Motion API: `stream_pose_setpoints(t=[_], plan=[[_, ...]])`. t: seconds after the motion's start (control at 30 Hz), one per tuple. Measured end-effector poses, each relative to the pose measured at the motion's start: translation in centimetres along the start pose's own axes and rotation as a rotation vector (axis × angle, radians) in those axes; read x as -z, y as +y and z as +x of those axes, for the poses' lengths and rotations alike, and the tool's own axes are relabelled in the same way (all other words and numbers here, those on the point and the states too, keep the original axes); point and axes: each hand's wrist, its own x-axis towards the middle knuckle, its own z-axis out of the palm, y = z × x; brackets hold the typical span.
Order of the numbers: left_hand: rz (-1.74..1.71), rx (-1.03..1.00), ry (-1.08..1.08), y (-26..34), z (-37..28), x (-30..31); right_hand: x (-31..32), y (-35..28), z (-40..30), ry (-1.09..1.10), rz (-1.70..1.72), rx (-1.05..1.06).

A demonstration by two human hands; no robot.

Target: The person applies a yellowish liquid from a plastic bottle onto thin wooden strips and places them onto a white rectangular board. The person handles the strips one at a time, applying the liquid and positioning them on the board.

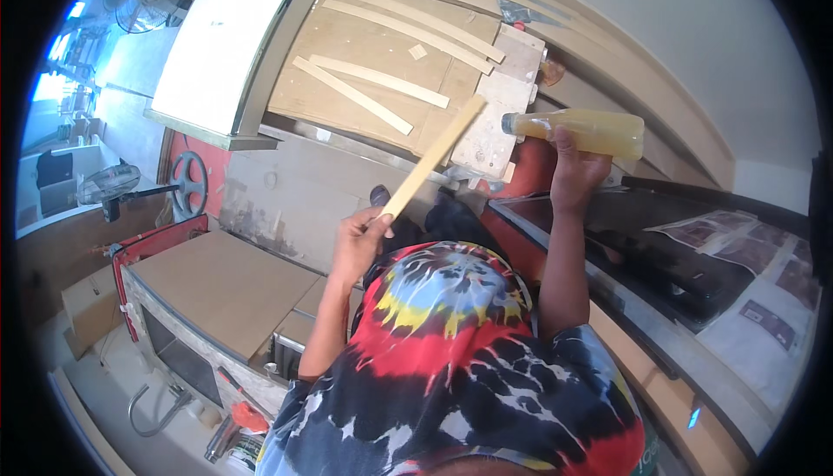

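My left hand [360, 245] grips one end of a thin pale wood strip [433, 158], which slants up and away to the right. My right hand [579, 170] is wrapped around a clear bottle [602, 130] of cloudy yellowish liquid. The bottle lies nearly level, its neck pointing left towards the strip's far end but apart from it. Beyond my hands, several similar strips, among them a crossing strip [355, 95], rest on a sheet of brown cardboard [377, 40]. A stained pale board [501, 92] sits at the cardboard's right end.
To my right is a dark glossy surface [651, 261] with printed sheets [729, 235]. A brown-topped cabinet [221, 287] stands at my left, near a red-framed machine with a handwheel [189, 183] and a small fan [109, 184]. A white panel [215, 40] rises beside the cardboard.
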Motion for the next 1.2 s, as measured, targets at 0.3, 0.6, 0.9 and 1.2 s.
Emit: stream_pose_setpoints(t=[0.3,0.6,0.9,1.2], plan=[[0.125,0.077,0.037,-2.7,0.5,4.2,-5.8,-0.5,-3.1,-0.149,0.044,-0.095],[0.173,0.074,-0.019,-3.3,2.2,5.3,-10.1,2.1,-6.5,-0.402,-0.374,0.037],[0.189,0.034,-0.046,-3.1,3.4,6.3,-10.9,0.9,-3.7,-0.32,-0.41,0.136],[0.172,0.016,-0.078,-2.9,3.6,6.5,-10.6,2.8,-2.2,-0.277,-0.308,0.081]])
